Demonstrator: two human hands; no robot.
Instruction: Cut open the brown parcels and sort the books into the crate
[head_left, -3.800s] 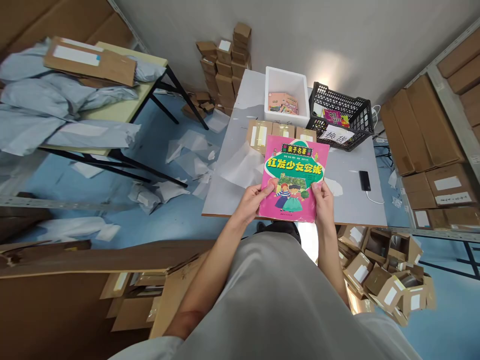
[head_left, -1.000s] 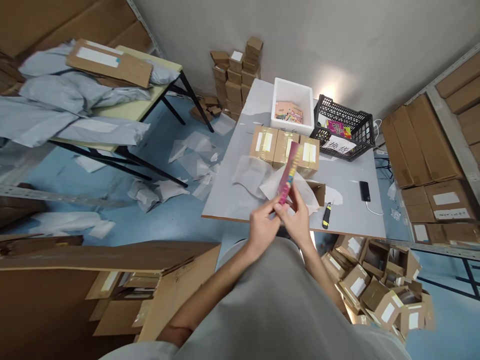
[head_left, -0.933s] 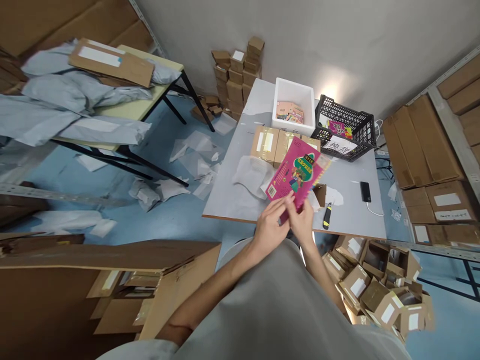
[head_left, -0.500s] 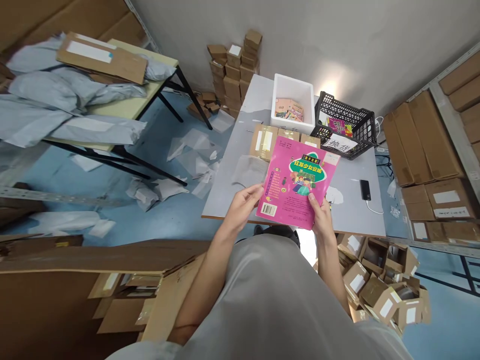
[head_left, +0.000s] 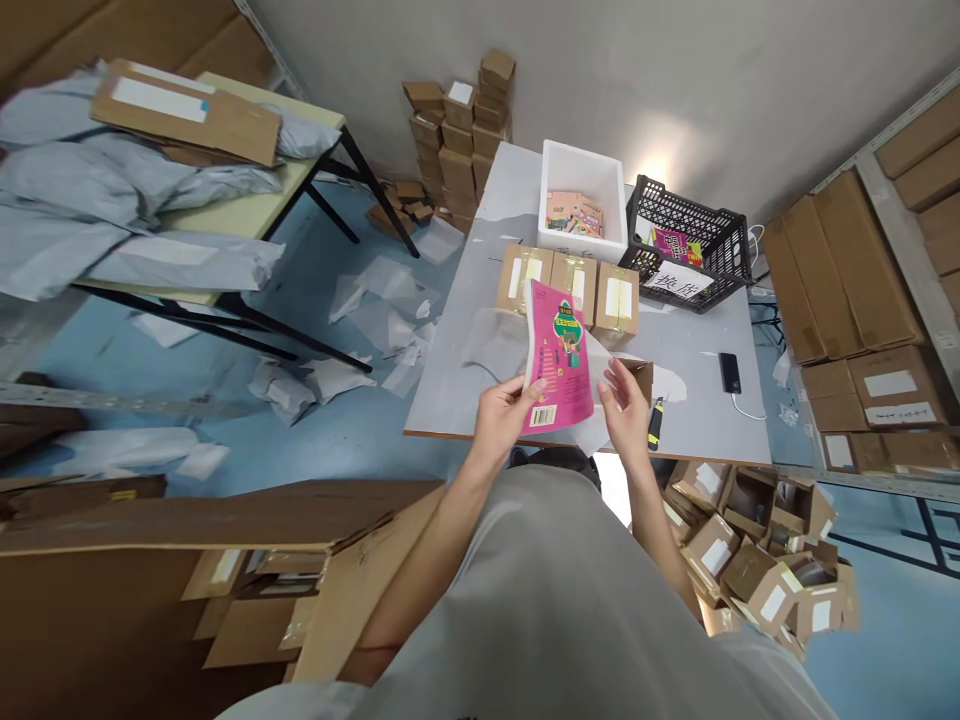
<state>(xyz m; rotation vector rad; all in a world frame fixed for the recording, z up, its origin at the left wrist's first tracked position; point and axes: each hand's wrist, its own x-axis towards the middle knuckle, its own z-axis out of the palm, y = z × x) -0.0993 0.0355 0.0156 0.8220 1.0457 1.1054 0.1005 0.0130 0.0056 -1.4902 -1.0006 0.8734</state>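
My left hand (head_left: pixel 504 417) grips the lower edge of a pink children's book (head_left: pixel 556 355), held tilted with its back cover and barcode facing me. Just to the book's right, my right hand (head_left: pixel 628 405) has its fingers spread, touching a white page or wrapper behind the book. Both hands hover over the near edge of a grey table (head_left: pixel 697 400). Three taped cardboard boxes (head_left: pixel 574 283) sit in a row just beyond the book.
On the table are a white foam bin (head_left: pixel 583 198) of books, a black crate (head_left: pixel 688 245), a phone (head_left: pixel 729 371) on a cable and a yellow utility knife (head_left: pixel 655 425). Open cartons (head_left: pixel 757 560) lie on the floor at right, flat cardboard (head_left: pixel 225 560) at left.
The book was flipped from front cover to back cover, then turned edge-on to the left. My right hand has let go of its right edge and opened.
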